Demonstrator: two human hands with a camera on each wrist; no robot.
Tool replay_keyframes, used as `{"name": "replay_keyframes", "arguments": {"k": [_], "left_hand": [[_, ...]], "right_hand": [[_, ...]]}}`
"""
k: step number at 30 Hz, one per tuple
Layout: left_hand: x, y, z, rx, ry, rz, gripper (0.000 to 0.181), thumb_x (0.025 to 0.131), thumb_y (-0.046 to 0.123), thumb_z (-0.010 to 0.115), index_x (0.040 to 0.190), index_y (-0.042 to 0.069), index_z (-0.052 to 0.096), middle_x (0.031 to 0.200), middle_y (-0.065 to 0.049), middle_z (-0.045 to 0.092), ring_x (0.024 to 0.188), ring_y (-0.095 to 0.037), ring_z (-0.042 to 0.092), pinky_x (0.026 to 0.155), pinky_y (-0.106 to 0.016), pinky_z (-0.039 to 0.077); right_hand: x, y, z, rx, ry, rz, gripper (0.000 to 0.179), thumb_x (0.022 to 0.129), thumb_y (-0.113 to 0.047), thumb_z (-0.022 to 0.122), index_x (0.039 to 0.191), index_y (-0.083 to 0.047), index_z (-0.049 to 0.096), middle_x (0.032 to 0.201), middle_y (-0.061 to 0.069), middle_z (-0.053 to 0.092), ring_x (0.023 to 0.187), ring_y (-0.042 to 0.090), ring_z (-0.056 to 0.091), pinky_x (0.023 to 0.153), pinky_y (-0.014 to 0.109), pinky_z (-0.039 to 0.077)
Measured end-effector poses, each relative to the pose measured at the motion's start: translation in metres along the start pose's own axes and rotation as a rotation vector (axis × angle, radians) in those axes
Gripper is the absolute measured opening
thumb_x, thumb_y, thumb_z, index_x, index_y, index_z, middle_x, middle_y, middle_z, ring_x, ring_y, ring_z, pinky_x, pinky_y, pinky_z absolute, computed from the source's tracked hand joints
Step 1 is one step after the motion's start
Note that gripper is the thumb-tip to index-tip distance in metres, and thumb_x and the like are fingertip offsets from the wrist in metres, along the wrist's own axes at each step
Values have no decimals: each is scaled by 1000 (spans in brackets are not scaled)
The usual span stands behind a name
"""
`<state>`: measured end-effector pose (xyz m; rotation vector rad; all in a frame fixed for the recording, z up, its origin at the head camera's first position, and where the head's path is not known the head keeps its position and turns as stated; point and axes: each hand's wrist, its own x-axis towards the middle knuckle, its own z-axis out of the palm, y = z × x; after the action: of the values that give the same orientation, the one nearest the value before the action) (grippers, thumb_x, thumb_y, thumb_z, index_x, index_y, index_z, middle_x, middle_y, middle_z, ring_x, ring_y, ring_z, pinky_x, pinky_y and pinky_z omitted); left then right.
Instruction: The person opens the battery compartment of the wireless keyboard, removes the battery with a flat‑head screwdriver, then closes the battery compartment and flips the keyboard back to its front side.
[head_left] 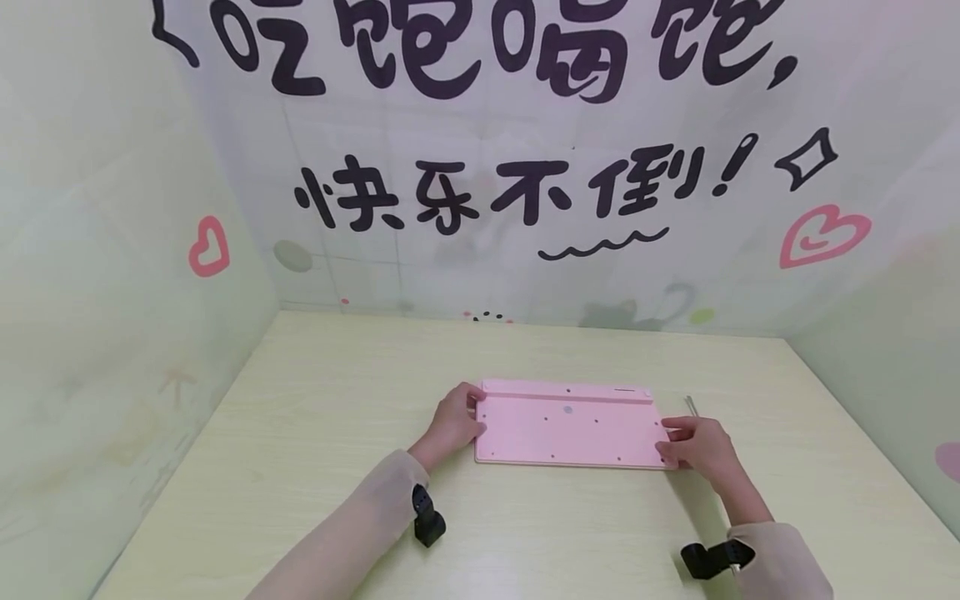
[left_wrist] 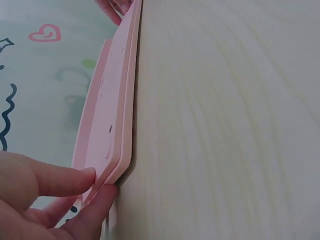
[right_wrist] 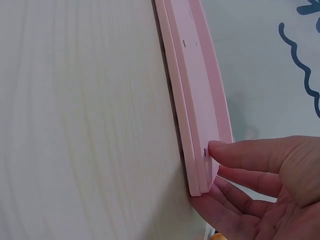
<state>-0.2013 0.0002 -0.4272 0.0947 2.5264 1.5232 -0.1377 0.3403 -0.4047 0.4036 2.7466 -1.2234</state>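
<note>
A pink keyboard (head_left: pixel 577 437) lies with its underside facing up, a raised ridge along its far edge and small dark screw holes across the panel. My left hand (head_left: pixel 452 422) grips its left end; in the left wrist view the thumb (left_wrist: pixel 65 181) presses on the panel while fingers curl below the edge. At the opposite end my right hand (head_left: pixel 703 447) pinches the near right corner. The right wrist view shows that thumb (right_wrist: pixel 245 154) beside a screw hole, with fingertips under the rim.
Just behind my right hand a thin metal rod (head_left: pixel 691 406) sticks out, mostly hidden. The pale wooden table (head_left: pixel 337 375) is bounded by printed cloth walls (head_left: pixel 480 275) at the back and sides. Black wrist cameras sit on both sleeves.
</note>
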Motion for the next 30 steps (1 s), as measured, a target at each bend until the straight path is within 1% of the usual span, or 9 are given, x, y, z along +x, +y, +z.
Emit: {"name": "replay_keyframes", "arguments": {"k": [6,11,15,19,23,24,26,30], "left_hand": [[0,0,2,14,8,12,42,71,-14,66,108,1,53,102,-13,52,86,-24,54,71,-31,50],[0,1,3,22,20,3,42,71,-14,67,107,2,55,102,-12,52,85,-23,53,70,-30,50],[1,2,3,31,9,2,41,70,-15,66,106,3,55,103,-13,51,86,-24,51,65,-29,49],[2,2,2,42,-30,-2,41,72,-14,64,108,3,55,104,-14,47,85,-24,50,56,-25,47],[3,3,-2,54,-80,5,39,74,-12,65,109,3,54,101,-14,44,73,-22,51,47,-22,44],[3,4,-3,59,-94,8,39,74,-12,65,109,3,54,100,-14,43,71,-21,50,47,-22,44],[4,5,-6,84,-120,34,36,75,-10,65,107,1,55,97,-13,43,71,-21,48,50,-23,43],[7,11,-12,156,-169,58,30,77,-3,65,105,2,56,93,-11,46,78,-22,44,61,-28,41]], "right_hand": [[1,3,-1,-5,-6,-5,48,77,-3,72,115,17,51,87,15,59,66,16,56,58,28,52],[2,5,-2,-11,-8,-10,48,76,-5,73,114,17,52,87,16,59,66,16,55,58,27,52],[3,7,-2,-7,-15,-3,50,77,-6,73,116,16,52,88,15,59,67,16,55,58,27,52],[4,9,-3,42,-23,20,53,76,-7,74,118,15,51,89,14,59,68,16,56,60,27,52],[4,9,-4,72,-31,33,54,76,-8,74,119,14,50,89,14,59,67,16,57,60,28,52],[4,9,-4,76,-33,34,54,76,-8,74,119,14,50,90,14,59,68,16,57,60,29,53],[4,9,-4,83,-39,34,55,76,-8,74,119,14,50,90,14,58,68,16,57,61,29,53],[5,10,-5,96,-53,29,53,76,-7,74,119,14,49,90,14,58,68,16,58,61,30,53]]}}
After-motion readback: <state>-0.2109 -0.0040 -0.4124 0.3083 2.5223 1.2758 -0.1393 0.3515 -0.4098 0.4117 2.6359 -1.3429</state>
